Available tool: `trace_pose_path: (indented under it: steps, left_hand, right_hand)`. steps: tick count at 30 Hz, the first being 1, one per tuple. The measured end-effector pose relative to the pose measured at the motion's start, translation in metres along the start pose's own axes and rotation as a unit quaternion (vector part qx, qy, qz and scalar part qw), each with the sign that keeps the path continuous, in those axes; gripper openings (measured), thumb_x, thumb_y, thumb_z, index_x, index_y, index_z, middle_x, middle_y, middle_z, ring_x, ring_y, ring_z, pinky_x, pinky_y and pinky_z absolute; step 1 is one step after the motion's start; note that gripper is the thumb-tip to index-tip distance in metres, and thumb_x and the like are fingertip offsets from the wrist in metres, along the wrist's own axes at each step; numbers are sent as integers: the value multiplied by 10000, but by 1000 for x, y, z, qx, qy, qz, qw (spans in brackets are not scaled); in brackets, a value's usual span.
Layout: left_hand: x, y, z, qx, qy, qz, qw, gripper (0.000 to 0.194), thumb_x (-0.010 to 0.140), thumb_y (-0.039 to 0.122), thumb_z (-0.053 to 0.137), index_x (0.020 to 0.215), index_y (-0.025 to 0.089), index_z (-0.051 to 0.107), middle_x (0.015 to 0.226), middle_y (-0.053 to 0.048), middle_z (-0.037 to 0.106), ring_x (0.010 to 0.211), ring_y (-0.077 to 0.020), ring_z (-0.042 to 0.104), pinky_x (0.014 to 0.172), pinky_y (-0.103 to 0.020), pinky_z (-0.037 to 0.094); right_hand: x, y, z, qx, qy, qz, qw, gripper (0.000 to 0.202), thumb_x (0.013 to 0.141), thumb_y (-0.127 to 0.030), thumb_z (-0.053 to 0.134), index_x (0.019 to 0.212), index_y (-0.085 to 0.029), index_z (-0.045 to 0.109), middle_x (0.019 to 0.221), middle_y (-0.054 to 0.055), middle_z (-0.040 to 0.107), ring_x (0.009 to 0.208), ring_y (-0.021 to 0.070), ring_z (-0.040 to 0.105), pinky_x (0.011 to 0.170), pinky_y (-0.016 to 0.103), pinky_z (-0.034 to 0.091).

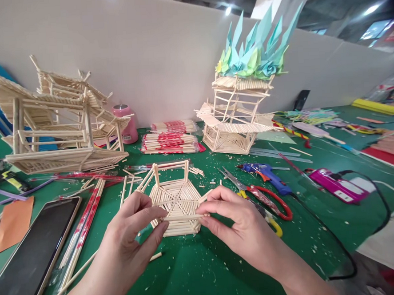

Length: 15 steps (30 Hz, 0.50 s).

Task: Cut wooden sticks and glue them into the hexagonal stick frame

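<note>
Between my two hands a short wooden stick (181,218) is held level, one end in each pinch. My left hand (130,234) grips its left end between thumb and forefinger; my right hand (239,220) does the same at the right end. Just beyond and below the stick lies a hexagonal base (175,194) built of small sticks in a web pattern. Short posts stand at its far corners, joined by a crossbar (171,164). Whether the stick touches the base I cannot tell.
Stick-built houses stand at the back left (53,125) and back right (237,114). Bundled sticks (170,142) lie between them. At right are scissors (270,201), a blue glue gun (267,176) and a pink power strip (339,185) with a cable. A phone (36,251) lies left.
</note>
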<state>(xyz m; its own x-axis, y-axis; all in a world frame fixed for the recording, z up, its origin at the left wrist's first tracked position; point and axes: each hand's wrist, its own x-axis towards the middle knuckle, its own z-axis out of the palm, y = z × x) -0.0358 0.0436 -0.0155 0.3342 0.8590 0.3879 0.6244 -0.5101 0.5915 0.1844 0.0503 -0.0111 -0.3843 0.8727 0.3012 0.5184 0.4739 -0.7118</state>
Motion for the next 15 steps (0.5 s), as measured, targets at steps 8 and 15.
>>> trace_pose_path:
  steps: [8,15]
  left_hand:
    - [0,0,-1,-10,-5,-4,1000,125,853,165,504,839,213,618,817,-12,458,750,-144,510,616,-253,455]
    - [0,0,-1,-6,-10,0,1000,142,853,161,498,833,214,629,800,-11,457,729,-145,508,600,-257,453]
  right_hand:
    - [1,-1,-1,-2,-1,0,1000,108,852,-173,570,890,-195,669,858,33,559,791,155,566,688,306,473]
    - [-1,-3,-1,-4,4,-3,1000,104,846,-182,571,890,-208,662,862,37,570,791,164,575,692,319,492]
